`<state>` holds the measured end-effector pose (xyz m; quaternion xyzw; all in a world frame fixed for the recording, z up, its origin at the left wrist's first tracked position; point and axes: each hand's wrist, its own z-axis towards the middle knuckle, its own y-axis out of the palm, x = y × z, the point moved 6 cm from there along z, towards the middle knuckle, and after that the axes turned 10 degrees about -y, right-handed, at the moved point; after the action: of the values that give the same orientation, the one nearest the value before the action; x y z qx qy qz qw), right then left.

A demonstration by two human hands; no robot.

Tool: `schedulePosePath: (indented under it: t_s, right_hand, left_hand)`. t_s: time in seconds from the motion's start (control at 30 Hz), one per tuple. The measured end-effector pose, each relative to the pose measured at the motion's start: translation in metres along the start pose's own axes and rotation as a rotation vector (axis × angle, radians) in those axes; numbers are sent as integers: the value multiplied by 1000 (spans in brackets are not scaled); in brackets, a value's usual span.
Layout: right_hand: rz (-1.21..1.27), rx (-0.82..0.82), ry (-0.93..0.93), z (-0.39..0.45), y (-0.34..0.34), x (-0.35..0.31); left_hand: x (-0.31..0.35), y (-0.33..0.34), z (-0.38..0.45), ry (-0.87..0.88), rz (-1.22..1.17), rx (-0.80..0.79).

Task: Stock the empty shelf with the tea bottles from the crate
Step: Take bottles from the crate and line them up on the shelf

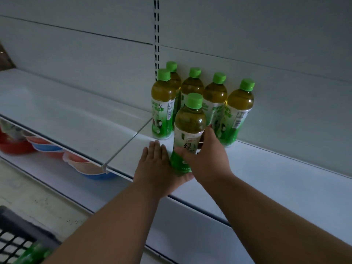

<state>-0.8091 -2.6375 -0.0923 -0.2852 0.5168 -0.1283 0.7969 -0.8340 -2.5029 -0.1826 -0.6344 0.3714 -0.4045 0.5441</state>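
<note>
Both arms extend forward; left hand (156,164) flat with straight fingers, right hand (206,159) grips the bottle (190,121).

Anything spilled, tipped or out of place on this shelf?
Nothing stands out. Five capped tea bottles stand upright by the back panel; the front bottle, also upright, is held near the shelf edge between the left hand and right hand. No spill.

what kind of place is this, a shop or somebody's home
Probably a shop aisle: white shelf with a slotted upright, identical tea bottles lined up, stacked plastic bowls on the shelf below.
</note>
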Motion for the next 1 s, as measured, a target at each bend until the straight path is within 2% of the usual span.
schedulePosePath:
  t_s: [0.17, 0.33, 0.67, 0.87, 1.0]
  right_hand:
    - [-109, 32, -25, 6, 7, 5]
    - [-170, 37, -57, 36, 17, 6]
    - [-238, 35, -55, 91, 30, 13]
    - [-255, 9, -10, 71, 28, 23]
    - [-333, 72, -192, 28, 8, 11]
  left_hand:
    - [0, 1, 1, 1, -7, -14]
    - [-3, 6, 4, -30, -20, 54]
    - [-3, 9, 7, -45, -33, 14]
    - [-4, 9, 9, -41, -57, 25]
    - [-9, -3, 2, -13, -69, -6]
